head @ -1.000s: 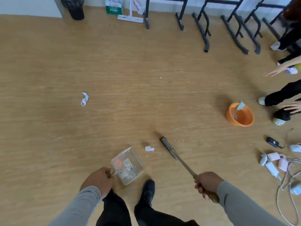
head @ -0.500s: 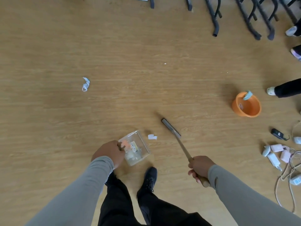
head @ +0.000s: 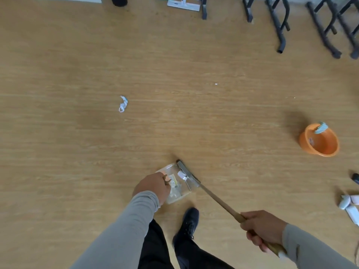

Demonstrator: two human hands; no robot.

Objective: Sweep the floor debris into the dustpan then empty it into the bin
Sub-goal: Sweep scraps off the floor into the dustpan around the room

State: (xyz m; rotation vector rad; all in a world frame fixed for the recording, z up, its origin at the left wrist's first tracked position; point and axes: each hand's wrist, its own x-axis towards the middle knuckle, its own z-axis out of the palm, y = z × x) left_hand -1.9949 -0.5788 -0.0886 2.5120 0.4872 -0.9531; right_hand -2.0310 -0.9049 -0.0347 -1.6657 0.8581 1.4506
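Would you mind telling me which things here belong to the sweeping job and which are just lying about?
Job in hand:
- clear dustpan, held by the left hand
- broom, gripped by the right hand
- small paper scrap at the dustpan mouth
- crumpled paper on the floor

Lying about:
- orange basin
- black stand legs
- white gadgets

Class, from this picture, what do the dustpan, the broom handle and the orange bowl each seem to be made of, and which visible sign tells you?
Dustpan: probably clear, glossy plastic; the scraps inside and the floor show through it.
Broom handle: looks like wood or bamboo, brown and matt; blur leaves this open.
Orange bowl: likely moulded plastic, with even colour and a smooth sheen.
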